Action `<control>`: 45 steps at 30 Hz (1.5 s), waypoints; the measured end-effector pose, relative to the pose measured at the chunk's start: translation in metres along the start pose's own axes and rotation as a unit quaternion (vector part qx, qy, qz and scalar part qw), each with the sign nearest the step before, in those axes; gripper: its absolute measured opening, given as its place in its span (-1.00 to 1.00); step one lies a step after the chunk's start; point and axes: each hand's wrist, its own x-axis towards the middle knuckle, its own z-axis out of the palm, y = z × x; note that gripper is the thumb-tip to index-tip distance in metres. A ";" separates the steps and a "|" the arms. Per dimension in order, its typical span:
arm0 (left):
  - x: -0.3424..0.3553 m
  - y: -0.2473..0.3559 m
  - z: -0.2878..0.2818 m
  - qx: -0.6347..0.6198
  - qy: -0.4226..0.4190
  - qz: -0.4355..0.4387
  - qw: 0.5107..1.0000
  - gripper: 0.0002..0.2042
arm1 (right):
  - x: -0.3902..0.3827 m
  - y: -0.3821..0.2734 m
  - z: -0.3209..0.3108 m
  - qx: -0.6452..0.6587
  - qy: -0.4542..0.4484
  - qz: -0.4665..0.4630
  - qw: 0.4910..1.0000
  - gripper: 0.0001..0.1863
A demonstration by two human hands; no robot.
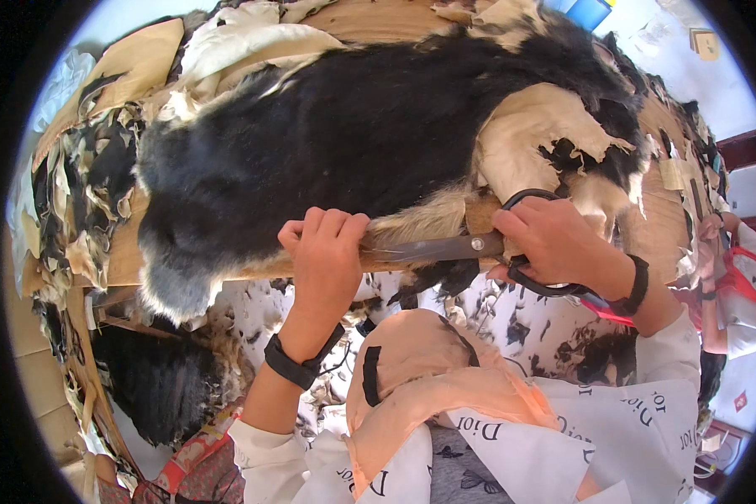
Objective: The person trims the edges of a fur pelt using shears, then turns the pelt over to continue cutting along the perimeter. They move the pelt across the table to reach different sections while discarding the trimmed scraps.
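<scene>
A large black fur pelt point(336, 126) with pale edges lies fur side up on a wooden table point(378, 23). My left hand point(328, 252) grips the pelt's near edge, fingers curled over it. In my right hand point(563, 239) is a pair of large scissors point(445, 249) with black handles. The blades point left along the near edge, their tips close to my left hand. They look nearly closed, and the fur partly hides them. Right of the blades, a pale flap of hide point(529, 139) is folded over, skin side up.
Black and pale fur scraps point(84, 193) heap at the table's left end. Cream hides point(252, 42) lie along the far side. Trimmings point(512, 328) litter the floor below the near edge. A co-worker in red and white point(743, 286) is at the right; patterned clothing point(206, 470) shows lower left.
</scene>
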 end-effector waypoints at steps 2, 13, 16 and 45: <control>0.000 -0.001 0.000 -0.013 0.001 -0.001 1.000 -0.80 | 0.001 0.002 0.003 -0.016 0.007 0.006 1.000 -0.54; 0.003 -0.004 0.000 -0.028 -0.013 0.002 1.000 -0.82 | 0.004 0.020 0.002 -0.080 0.037 0.019 0.996 -0.57; 0.005 -0.003 -0.002 -0.025 -0.021 0.006 0.999 -0.82 | 0.006 0.025 -0.002 -0.107 0.038 0.008 0.993 -0.54; 0.000 -0.021 0.001 -0.121 -0.042 -0.057 0.990 -0.82 | 0.017 0.045 0.009 -0.104 -0.014 -0.016 0.994 -0.61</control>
